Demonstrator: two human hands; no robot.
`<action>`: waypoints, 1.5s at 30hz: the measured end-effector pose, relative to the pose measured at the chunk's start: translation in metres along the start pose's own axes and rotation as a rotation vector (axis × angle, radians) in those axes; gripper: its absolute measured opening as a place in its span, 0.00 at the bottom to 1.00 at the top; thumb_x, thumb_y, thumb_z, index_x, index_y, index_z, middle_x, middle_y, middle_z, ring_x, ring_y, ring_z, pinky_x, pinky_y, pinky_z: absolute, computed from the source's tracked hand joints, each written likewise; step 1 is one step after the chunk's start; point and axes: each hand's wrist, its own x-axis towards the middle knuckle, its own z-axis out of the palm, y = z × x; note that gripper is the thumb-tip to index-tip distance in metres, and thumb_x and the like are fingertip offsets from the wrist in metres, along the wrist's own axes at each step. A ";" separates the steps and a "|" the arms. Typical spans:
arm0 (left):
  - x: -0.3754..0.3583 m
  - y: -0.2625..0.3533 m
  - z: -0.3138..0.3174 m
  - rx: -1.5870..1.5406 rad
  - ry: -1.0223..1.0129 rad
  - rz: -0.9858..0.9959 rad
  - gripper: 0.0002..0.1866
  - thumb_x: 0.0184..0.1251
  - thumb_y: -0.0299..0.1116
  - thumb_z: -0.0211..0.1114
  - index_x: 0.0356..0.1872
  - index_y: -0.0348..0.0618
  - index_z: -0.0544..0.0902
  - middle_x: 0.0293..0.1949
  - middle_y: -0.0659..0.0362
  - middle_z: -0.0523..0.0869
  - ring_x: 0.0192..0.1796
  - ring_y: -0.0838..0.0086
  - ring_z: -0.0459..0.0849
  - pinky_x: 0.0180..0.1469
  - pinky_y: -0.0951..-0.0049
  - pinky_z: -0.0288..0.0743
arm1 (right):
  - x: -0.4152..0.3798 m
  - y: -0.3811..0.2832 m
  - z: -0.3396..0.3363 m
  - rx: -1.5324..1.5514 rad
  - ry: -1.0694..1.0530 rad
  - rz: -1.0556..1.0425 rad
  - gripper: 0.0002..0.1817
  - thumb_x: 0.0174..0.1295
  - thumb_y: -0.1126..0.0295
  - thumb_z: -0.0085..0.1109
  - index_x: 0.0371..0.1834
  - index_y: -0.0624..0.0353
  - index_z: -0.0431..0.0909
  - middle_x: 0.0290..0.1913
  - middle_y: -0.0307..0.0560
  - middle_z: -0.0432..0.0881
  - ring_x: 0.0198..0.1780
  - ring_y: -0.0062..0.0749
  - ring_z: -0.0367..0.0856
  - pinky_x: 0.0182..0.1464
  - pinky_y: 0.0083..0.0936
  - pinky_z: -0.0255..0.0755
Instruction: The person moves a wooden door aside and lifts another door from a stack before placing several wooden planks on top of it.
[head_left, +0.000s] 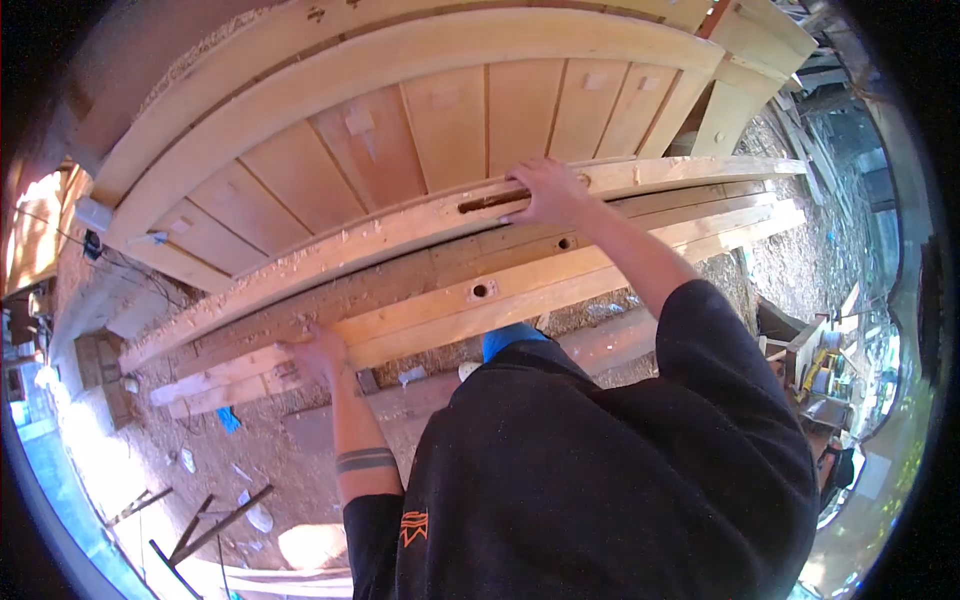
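Observation:
My right hand (548, 190) is closed over a long wooden beam (640, 176), just at the end of a slot cut into it. Its fingers reach over the far edge, with the thumb on the near side. Lower and to the left, my left hand (322, 355) lies around a nearer wooden beam (420, 322), close to that beam's left end; its fingers are somewhat blurred. This nearer beam has a round hole with a pale rim. Between the two lies another timber (400, 272), strewn with wood chips.
Behind the beams stands a curved panel (445, 120) of vertical boards in an arched frame. A scrap of blue material (229, 420) lies on the littered ground at left. Dark metal legs (190, 530) stand at lower left. Wooden pieces and tools (815, 365) crowd the right side.

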 end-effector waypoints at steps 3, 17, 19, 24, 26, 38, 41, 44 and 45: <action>0.009 -0.010 0.014 0.044 0.079 0.044 0.49 0.68 0.63 0.51 0.79 0.43 0.45 0.75 0.25 0.40 0.78 0.32 0.38 0.73 0.32 0.44 | -0.014 -0.001 0.000 0.018 0.146 0.070 0.42 0.42 0.38 0.73 0.56 0.56 0.75 0.58 0.50 0.77 0.64 0.47 0.72 0.70 0.48 0.60; 0.014 -0.010 0.012 0.024 -0.029 0.055 0.52 0.67 0.69 0.50 0.79 0.40 0.46 0.74 0.24 0.46 0.75 0.31 0.51 0.68 0.26 0.49 | -0.082 -0.033 0.049 0.110 0.543 0.119 0.45 0.53 0.51 0.70 0.72 0.57 0.62 0.73 0.54 0.61 0.76 0.52 0.56 0.76 0.56 0.47; 0.011 -0.010 0.011 0.046 -0.017 0.054 0.53 0.66 0.70 0.49 0.78 0.39 0.46 0.74 0.24 0.47 0.75 0.31 0.52 0.68 0.26 0.50 | -0.075 -0.038 0.063 0.114 0.599 0.103 0.47 0.54 0.50 0.69 0.74 0.58 0.60 0.73 0.53 0.61 0.77 0.52 0.54 0.76 0.57 0.45; 0.004 -0.010 0.004 0.141 0.048 0.089 0.53 0.66 0.71 0.49 0.78 0.37 0.46 0.74 0.25 0.47 0.74 0.31 0.55 0.69 0.29 0.52 | -0.064 -0.035 0.102 0.036 0.712 0.151 0.46 0.57 0.51 0.66 0.75 0.57 0.57 0.76 0.51 0.57 0.80 0.50 0.47 0.78 0.57 0.41; 0.009 -0.014 0.002 0.032 -0.050 0.175 0.56 0.65 0.68 0.55 0.77 0.33 0.43 0.74 0.31 0.53 0.76 0.37 0.54 0.73 0.38 0.48 | -0.060 -0.032 0.111 0.021 0.722 0.156 0.44 0.59 0.53 0.64 0.76 0.55 0.56 0.77 0.50 0.54 0.80 0.49 0.44 0.78 0.58 0.40; -0.035 0.118 -0.040 0.229 -0.077 1.273 0.45 0.63 0.56 0.66 0.71 0.33 0.62 0.70 0.37 0.65 0.74 0.44 0.60 0.76 0.45 0.48 | -0.060 -0.040 0.106 0.023 0.756 0.188 0.47 0.48 0.67 0.67 0.75 0.56 0.56 0.76 0.51 0.58 0.80 0.49 0.49 0.77 0.56 0.44; -0.038 0.156 -0.040 0.425 -0.420 1.303 0.43 0.54 0.55 0.73 0.65 0.36 0.72 0.59 0.37 0.78 0.65 0.44 0.73 0.73 0.51 0.57 | -0.074 -0.044 0.089 0.125 0.646 0.165 0.46 0.55 0.62 0.66 0.77 0.58 0.55 0.78 0.52 0.53 0.81 0.48 0.45 0.79 0.54 0.40; -0.041 0.163 -0.051 0.433 -0.513 1.343 0.44 0.49 0.56 0.76 0.63 0.37 0.74 0.56 0.40 0.81 0.60 0.47 0.77 0.67 0.52 0.64 | -0.108 -0.037 0.096 0.183 0.547 -0.058 0.52 0.55 0.49 0.68 0.78 0.58 0.50 0.78 0.54 0.52 0.80 0.51 0.45 0.79 0.53 0.38; -0.042 0.161 -0.053 0.428 -0.473 1.418 0.44 0.47 0.56 0.77 0.63 0.37 0.75 0.54 0.41 0.82 0.59 0.47 0.78 0.64 0.52 0.67 | -0.122 -0.036 0.095 0.231 0.479 -0.138 0.54 0.54 0.45 0.68 0.78 0.58 0.49 0.78 0.55 0.53 0.80 0.52 0.46 0.79 0.53 0.38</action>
